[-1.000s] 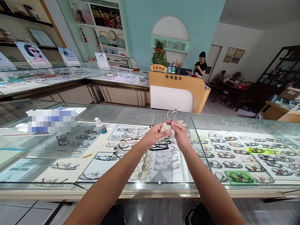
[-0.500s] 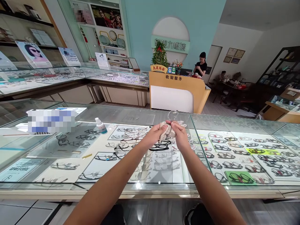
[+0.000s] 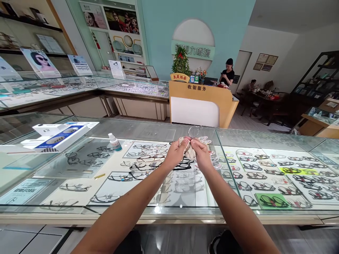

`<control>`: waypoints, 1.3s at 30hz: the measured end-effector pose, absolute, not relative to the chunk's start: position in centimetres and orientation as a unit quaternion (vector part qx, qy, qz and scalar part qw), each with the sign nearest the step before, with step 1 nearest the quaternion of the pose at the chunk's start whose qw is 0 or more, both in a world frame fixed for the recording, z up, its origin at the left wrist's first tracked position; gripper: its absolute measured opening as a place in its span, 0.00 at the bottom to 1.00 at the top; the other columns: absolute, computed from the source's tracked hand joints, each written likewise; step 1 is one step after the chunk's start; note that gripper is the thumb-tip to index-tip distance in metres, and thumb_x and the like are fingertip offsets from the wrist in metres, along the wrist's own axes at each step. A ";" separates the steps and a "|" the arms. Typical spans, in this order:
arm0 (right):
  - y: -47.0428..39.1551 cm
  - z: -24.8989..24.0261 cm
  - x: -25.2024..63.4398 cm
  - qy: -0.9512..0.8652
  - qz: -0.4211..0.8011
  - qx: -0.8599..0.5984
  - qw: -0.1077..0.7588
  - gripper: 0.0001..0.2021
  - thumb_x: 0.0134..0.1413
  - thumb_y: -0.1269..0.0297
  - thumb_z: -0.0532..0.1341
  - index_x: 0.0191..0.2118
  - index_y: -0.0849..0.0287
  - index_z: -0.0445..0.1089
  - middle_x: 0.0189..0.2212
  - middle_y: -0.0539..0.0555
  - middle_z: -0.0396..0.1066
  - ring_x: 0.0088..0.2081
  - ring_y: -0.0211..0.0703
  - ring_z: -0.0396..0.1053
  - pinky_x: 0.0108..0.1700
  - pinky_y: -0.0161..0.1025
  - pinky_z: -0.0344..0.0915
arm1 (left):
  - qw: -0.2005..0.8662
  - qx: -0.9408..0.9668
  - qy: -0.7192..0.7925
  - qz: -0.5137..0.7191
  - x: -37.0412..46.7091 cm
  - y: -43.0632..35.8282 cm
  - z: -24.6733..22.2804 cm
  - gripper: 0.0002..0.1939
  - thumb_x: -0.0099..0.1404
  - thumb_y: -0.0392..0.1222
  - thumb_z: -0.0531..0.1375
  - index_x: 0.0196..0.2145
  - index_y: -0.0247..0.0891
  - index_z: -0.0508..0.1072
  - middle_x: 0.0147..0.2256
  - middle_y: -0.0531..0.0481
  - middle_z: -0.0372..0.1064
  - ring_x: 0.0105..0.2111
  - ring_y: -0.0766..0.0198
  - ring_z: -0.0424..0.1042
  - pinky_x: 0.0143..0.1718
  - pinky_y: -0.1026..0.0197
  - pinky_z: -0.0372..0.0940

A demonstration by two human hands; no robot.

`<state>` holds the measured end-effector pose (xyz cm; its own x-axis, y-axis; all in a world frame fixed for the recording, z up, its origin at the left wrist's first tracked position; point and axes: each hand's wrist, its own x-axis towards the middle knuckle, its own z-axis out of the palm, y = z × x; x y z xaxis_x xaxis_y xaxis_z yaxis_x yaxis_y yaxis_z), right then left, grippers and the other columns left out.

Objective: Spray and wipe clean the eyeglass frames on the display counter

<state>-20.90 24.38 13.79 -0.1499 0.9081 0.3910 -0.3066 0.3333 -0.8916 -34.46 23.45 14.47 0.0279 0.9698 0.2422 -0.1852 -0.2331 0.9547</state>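
My left hand (image 3: 175,154) is closed on a crumpled beige cloth (image 3: 190,153), held above the glass counter. Right beside it, my right hand (image 3: 201,152) pinches a pair of glasses (image 3: 194,132) with a thin, clear-looking rim. One lens sticks up past the fingertips; the rest is hidden behind the hands and the cloth. The two hands touch at the thumbs and fingertips. Under them, inside the case, lie rows of spectacle frames (image 3: 182,164). To the left, a white spray bottle (image 3: 114,143) with a blue label stands on the glass.
The glass display counter (image 3: 148,210) spans my front. On its left lies a white and blue cardboard box (image 3: 59,138). Beyond stand a wooden cashier desk (image 3: 226,102) and more display cases (image 3: 137,107). A person (image 3: 227,74) in black is behind the desk.
Both hands stay together over the counter, and the raised lens has tilted and shifted slightly left. My right fingers have moved a little. The view has shifted slightly.
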 end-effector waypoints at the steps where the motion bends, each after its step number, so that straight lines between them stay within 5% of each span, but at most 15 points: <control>1: 24.3 14.0 -20.8 -0.558 0.512 -0.268 0.596 0.16 0.59 0.45 0.68 0.38 0.51 0.85 0.45 0.54 0.78 0.50 0.50 0.71 0.56 0.47 0.68 | 0.506 0.521 0.375 0.576 -34.7 23.5 14.5 0.34 0.59 0.73 0.66 0.44 0.38 0.78 0.32 0.50 0.74 0.31 0.62 0.69 0.34 0.61 0.63; 9: 24.5 14.2 -20.4 -0.515 0.544 -0.267 0.606 0.15 0.59 0.47 0.69 0.40 0.52 0.86 0.49 0.55 0.78 0.51 0.51 0.72 0.53 0.45 0.69 | 0.586 0.570 0.328 0.473 -36.2 23.7 15.1 0.29 0.57 0.62 0.74 0.44 0.35 0.77 0.33 0.51 0.72 0.31 0.66 0.66 0.34 0.63 0.60; 17: 23.9 14.8 -20.7 -0.582 0.488 -0.253 0.599 0.13 0.61 0.50 0.68 0.32 0.51 0.84 0.42 0.54 0.77 0.51 0.50 0.69 0.58 0.47 0.64 | 0.524 0.522 0.358 0.570 -35.0 24.0 14.4 0.32 0.61 0.73 0.65 0.40 0.37 0.78 0.29 0.52 0.70 0.28 0.66 0.65 0.29 0.63 0.61; 25: 24.4 14.3 -20.5 -0.493 0.567 -0.269 0.602 0.15 0.57 0.47 0.70 0.42 0.51 0.86 0.49 0.54 0.77 0.49 0.49 0.71 0.52 0.45 0.69 | 0.590 0.559 0.326 0.482 -36.1 23.7 15.0 0.30 0.57 0.62 0.74 0.45 0.34 0.76 0.34 0.51 0.72 0.32 0.66 0.68 0.35 0.64 0.62; 33: 24.3 13.8 -21.1 -0.541 0.534 -0.252 0.598 0.14 0.59 0.49 0.69 0.31 0.52 0.82 0.39 0.52 0.76 0.45 0.46 0.70 0.52 0.43 0.68 | 0.498 0.514 0.387 0.581 -34.7 23.9 14.3 0.35 0.59 0.74 0.66 0.42 0.36 0.78 0.29 0.53 0.70 0.29 0.66 0.66 0.31 0.63 0.61; 39: 24.4 14.5 -20.5 -0.486 0.565 -0.272 0.609 0.14 0.56 0.48 0.71 0.39 0.52 0.85 0.48 0.54 0.78 0.48 0.49 0.73 0.50 0.44 0.70 | 0.579 0.552 0.348 0.488 -36.1 24.0 14.5 0.31 0.58 0.68 0.70 0.41 0.35 0.78 0.31 0.51 0.71 0.30 0.66 0.67 0.33 0.63 0.61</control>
<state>-20.49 24.39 14.50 -0.1108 0.9523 0.2844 -0.4224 0.2139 -0.8808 -36.14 24.03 14.55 0.2815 0.9499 0.1360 -0.1814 -0.0864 0.9796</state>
